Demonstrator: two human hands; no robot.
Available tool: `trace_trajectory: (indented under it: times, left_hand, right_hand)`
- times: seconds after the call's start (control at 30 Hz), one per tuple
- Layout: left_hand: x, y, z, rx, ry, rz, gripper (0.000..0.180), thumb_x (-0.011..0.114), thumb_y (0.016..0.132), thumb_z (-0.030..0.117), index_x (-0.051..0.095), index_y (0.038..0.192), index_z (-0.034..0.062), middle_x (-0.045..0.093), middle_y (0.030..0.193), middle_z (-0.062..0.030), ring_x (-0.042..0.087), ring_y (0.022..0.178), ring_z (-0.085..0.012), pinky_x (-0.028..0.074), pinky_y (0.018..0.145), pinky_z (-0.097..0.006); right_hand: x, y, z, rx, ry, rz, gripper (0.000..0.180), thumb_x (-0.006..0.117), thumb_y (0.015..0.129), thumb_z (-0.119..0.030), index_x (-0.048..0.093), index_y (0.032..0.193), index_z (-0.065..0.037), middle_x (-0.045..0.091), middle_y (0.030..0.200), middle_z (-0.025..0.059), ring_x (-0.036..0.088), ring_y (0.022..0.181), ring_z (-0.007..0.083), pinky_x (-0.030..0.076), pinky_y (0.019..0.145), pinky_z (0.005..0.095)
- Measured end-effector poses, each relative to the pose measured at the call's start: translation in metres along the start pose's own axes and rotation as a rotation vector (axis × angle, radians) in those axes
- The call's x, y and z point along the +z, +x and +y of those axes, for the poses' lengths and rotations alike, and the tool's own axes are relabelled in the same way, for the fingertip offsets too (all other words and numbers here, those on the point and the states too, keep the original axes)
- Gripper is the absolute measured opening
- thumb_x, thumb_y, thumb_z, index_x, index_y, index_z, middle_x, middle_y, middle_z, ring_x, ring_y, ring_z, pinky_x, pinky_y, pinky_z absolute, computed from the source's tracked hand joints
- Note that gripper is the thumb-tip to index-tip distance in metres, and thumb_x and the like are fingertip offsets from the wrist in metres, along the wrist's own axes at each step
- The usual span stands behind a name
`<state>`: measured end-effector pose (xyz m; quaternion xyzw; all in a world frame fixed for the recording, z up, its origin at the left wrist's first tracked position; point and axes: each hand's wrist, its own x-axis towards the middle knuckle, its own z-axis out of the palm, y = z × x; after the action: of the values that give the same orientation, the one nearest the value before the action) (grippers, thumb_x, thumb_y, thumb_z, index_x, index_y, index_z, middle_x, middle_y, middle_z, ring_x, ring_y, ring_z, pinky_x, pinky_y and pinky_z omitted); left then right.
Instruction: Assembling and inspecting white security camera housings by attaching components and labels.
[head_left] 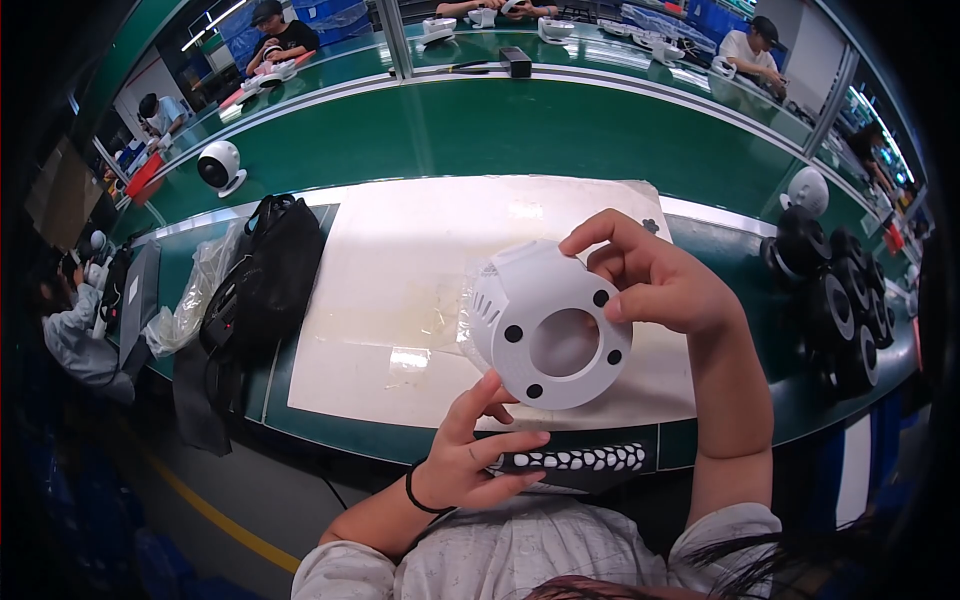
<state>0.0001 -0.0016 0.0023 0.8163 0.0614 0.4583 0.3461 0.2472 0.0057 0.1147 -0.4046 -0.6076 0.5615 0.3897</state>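
currently i see the white ring-faced housing (545, 325) held above the white mat (400, 300), r hand (660, 285) closed on its upper rim, l hand (475, 455) fingertips propping the bottom edge. clear wrap (468, 300) looks part peeled; removal unfinished, i judge.

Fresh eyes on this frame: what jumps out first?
The white round housing with a big centre hole, held up mid-frame: the right hand grips its top edge, the left hand touches its lower rim. Under it lies a white mat on the green bench. A black bag sits left of the mat, a row of black round parts at far right.
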Motion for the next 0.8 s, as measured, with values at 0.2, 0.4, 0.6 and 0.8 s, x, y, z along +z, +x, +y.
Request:
trace_trajectory:
  times: [0.2, 0.4, 0.6, 0.8]
  left_hand:
    - [0.0004, -0.0006, 0.0000, -0.003, -0.005, -0.001, 0.031, 0.074, 0.064, 0.011, 0.066, 0.095, 0.0085, 0.021, 0.141, -0.0167, 0.050, 0.107, -0.0259, 0.045, 0.073, -0.030]
    - [0.0003, -0.0006, 0.0001, -0.001, 0.004, -0.005, 0.031, 0.074, 0.064, 0.011, 0.066, 0.095, 0.0086, 0.021, 0.141, -0.0167, 0.050, 0.107, -0.0259, 0.045, 0.073, -0.030]
    - [0.0000, 0.0002, 0.0006, 0.000, 0.012, -0.009, 0.032, 0.074, 0.064, 0.011, 0.066, 0.095, 0.0088, 0.020, 0.141, -0.0167, 0.051, 0.106, -0.0260, 0.045, 0.073, -0.030]
    - [-0.0011, -0.0014, -0.0009, -0.017, -0.001, -0.003, 0.032, 0.074, 0.065, 0.011, 0.066, 0.095, 0.0085, 0.017, 0.141, -0.0184, 0.051, 0.106, -0.0277, 0.045, 0.072, -0.030]
  right_hand:
    - [0.0007, 0.0006, 0.0006, 0.004, 0.007, 0.004, 0.053, 0.054, 0.067, -0.004, 0.041, 0.118, -0.005, 0.050, 0.070, 0.0005, 0.048, 0.065, 0.0070, 0.040, 0.060, 0.0215]
    - [0.0009, -0.0002, -0.0004, 0.008, 0.008, 0.010, 0.053, 0.053, 0.066, -0.004, 0.041, 0.118, -0.005, 0.049, 0.067, -0.0004, 0.048, 0.064, 0.0070, 0.040, 0.059, 0.0218]
    - [-0.0008, 0.0008, 0.0019, 0.006, 0.011, 0.008, 0.053, 0.054, 0.067, -0.005, 0.041, 0.118, -0.005, 0.049, 0.067, -0.0005, 0.048, 0.063, 0.0074, 0.039, 0.060, 0.0220]
    - [-0.0015, 0.0022, 0.0006, 0.039, 0.071, -0.002, 0.057, 0.061, 0.070, -0.009, 0.036, 0.121, -0.004, 0.057, 0.069, 0.0029, 0.055, 0.064, 0.0090, 0.042, 0.058, 0.0213]
